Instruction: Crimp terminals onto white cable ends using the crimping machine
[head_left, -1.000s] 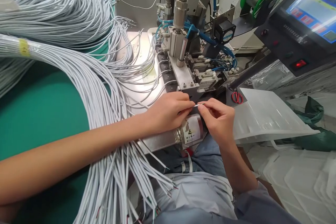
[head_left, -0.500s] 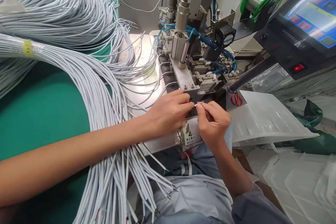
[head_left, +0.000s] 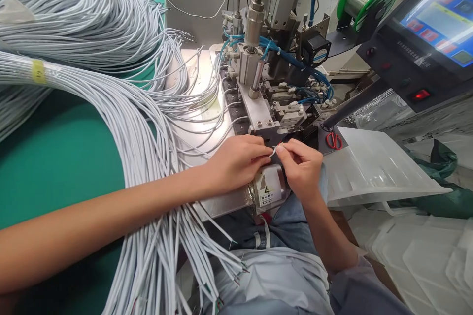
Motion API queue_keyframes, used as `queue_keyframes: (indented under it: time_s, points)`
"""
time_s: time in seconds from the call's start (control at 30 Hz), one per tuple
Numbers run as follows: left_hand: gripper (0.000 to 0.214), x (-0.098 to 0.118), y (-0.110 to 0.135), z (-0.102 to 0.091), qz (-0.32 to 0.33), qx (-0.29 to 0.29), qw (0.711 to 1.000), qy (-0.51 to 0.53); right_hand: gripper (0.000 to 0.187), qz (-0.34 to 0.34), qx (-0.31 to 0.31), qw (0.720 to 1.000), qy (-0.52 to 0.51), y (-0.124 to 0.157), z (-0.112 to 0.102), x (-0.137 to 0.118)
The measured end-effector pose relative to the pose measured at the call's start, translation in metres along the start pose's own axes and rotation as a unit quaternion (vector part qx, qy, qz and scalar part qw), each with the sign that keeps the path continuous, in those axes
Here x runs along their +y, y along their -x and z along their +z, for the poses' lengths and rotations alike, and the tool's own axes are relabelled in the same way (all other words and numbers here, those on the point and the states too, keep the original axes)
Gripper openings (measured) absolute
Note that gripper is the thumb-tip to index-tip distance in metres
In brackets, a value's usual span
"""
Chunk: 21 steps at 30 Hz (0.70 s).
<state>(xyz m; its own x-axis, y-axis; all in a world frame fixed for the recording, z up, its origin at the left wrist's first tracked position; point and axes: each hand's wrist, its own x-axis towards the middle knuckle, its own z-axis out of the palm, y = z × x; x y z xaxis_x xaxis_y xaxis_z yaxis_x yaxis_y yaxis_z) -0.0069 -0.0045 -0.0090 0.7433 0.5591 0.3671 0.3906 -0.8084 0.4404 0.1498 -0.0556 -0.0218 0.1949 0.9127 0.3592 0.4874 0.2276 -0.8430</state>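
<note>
Between my two hands is the end of a white cable (head_left: 273, 151), with short coloured wires, one red, showing at its tip. My left hand (head_left: 240, 160) pinches the cable just behind the end. Thumb and forefinger of my right hand (head_left: 300, 162) are closed on the tip by the coloured wires. Both hands are at the front of a bench machine (head_left: 254, 103), whose row of black clamps (head_left: 236, 108) has several white cables running into it. A thick bundle of white cables (head_left: 140, 157) passes under my left forearm, its stripped ends hanging near my lap.
More white cables (head_left: 81, 19) are heaped on the green table (head_left: 66, 157) at left. To the right are a tilted control screen (head_left: 439, 19), a green wire spool (head_left: 365, 0), red-handled scissors (head_left: 334, 141) and a translucent plastic tray (head_left: 384, 167). A label (head_left: 269, 187) sits on the machine's front.
The coloured wires at the cable tip now show by my right fingers. My left hand has shifted slightly down, and the machine's upper rear block has moved.
</note>
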Motion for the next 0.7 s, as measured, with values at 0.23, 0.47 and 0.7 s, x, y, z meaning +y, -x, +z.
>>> queue_keyframes:
  time_s: [0.23, 0.47, 0.7]
  points:
    - [0.023, -0.002, -0.003, -0.001, -0.034, -0.113, 0.986, -0.122, 0.018, 0.137, -0.070, 0.984, -0.090, -0.006, -0.002, 0.029]
    - [0.023, -0.006, -0.005, 0.003, -0.067, -0.139, 0.985, -0.074, 0.021, 0.203, -0.107, 0.964, -0.133, -0.012, 0.007, 0.044]
    - [0.025, -0.003, -0.002, 0.004, -0.048, -0.122, 0.988, -0.080, 0.023, 0.197, -0.155, 0.959, -0.134, -0.013, 0.005, 0.043]
